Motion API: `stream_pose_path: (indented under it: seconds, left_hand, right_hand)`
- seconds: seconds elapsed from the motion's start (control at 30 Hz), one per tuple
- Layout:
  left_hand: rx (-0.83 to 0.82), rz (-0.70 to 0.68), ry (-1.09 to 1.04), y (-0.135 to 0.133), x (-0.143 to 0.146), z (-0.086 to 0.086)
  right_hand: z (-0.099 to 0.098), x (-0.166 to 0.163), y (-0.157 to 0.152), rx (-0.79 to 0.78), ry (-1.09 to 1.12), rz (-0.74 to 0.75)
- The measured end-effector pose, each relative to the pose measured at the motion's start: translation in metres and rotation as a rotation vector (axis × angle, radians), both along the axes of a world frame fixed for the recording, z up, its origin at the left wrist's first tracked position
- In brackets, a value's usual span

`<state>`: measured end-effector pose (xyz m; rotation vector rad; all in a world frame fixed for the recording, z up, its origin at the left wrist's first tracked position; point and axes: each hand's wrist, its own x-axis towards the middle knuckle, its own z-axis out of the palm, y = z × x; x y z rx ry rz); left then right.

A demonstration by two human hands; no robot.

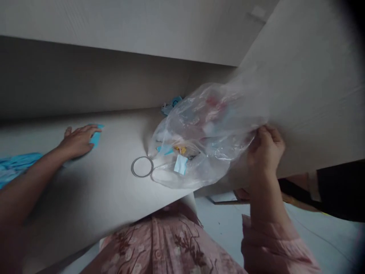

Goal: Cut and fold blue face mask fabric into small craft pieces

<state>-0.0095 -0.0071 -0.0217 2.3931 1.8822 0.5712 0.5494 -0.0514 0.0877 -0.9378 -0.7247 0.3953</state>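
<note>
My left hand [79,143] is low over the white surface, its fingers and thumb closed about a small flat light-blue piece [96,139]. Whether that piece is cloth or paper I cannot tell. My right hand [268,146] pinches the edge of a clear plastic bag [216,163] and holds that side raised. The bag's other end lies on the surface, spread toward the middle. Through the plastic show a pale blue-white piece [180,164], a yellow-orange bit [180,150] and blurred red shapes.
Two thin metal-looking rings [142,167] lie beside the bag. Crumpled blue fabric [19,164] is at the far left. Behind the bag sits a small blue item [174,103]. White panels rise at the back and right. Another person's dark sleeve [342,188] shows at the right.
</note>
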Motion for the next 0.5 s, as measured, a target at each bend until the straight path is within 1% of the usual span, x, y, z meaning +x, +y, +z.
stream_pose_path:
  seconds: [0.07, 0.13, 0.17, 0.2, 0.27, 0.33, 0.37, 0.4, 0.43, 0.47, 0.5]
  left_hand:
    - [0.03, 0.024, 0.171, -0.009, 0.01, 0.006]
    - [0.105, 0.044, 0.247, -0.016, 0.025, 0.016]
    - [0.14, 0.067, 0.247, -0.017, 0.033, 0.02]
    - [0.166, 0.102, 0.208, -0.017, 0.04, 0.024]
    - [0.185, 0.201, 0.037, -0.013, 0.05, 0.029]
    - [0.123, 0.277, -0.131, -0.006, 0.055, 0.03]
    - [0.066, 0.275, -0.158, -0.003, 0.056, 0.03]
    - [0.014, 0.24, -0.13, -0.001, 0.057, 0.029]
    - [-0.013, 0.183, -0.057, -0.001, 0.059, 0.028]
    - [-0.008, 0.115, 0.036, -0.003, 0.063, 0.029]
    - [0.035, 0.047, 0.122, -0.007, 0.069, 0.029]
  right_hand:
    - [-0.001, -0.007, 0.003, 0.031, 0.06, 0.07]
    - [-0.003, -0.011, 0.005, 0.048, 0.108, 0.121]
    - [-0.005, -0.012, 0.006, 0.058, 0.124, 0.145]
    - [-0.007, -0.013, 0.006, 0.067, 0.132, 0.166]
    - [-0.011, -0.013, 0.009, 0.069, 0.133, 0.183]
    - [-0.014, -0.012, 0.011, 0.058, 0.117, 0.184]
    - [-0.016, -0.012, 0.012, 0.053, 0.11, 0.181]
    - [-0.017, -0.012, 0.012, 0.046, 0.102, 0.182]
    - [-0.017, -0.013, 0.012, 0.04, 0.093, 0.185]
    - [-0.017, -0.013, 0.012, 0.031, 0.083, 0.194]
    - [-0.017, -0.013, 0.012, 0.019, 0.072, 0.203]
